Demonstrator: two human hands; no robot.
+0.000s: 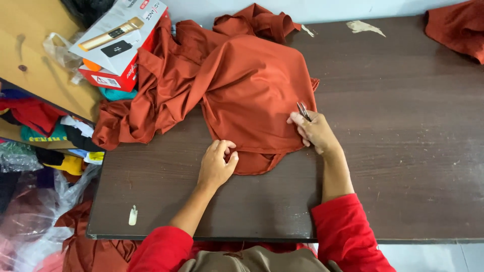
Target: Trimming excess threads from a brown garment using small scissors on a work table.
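Observation:
A rust-orange garment (237, 85) lies spread and bunched on a dark brown table (393, 151). My left hand (218, 163) rests on the garment's lower hem, its fingers curled and pinching the fabric edge. My right hand (315, 132) sits at the garment's right edge and holds small metal thread snips (303, 111), their tips pointing up over the cloth. Both forearms come from red sleeves at the bottom of the view.
A white and red cardboard box (118, 43) lies at the garment's upper left. Another rust-orange piece (456, 30) lies at the table's far right corner. Piles of clothes and plastic bags (35, 166) fill the left side. A small pale chalk piece (132, 215) sits near the front edge.

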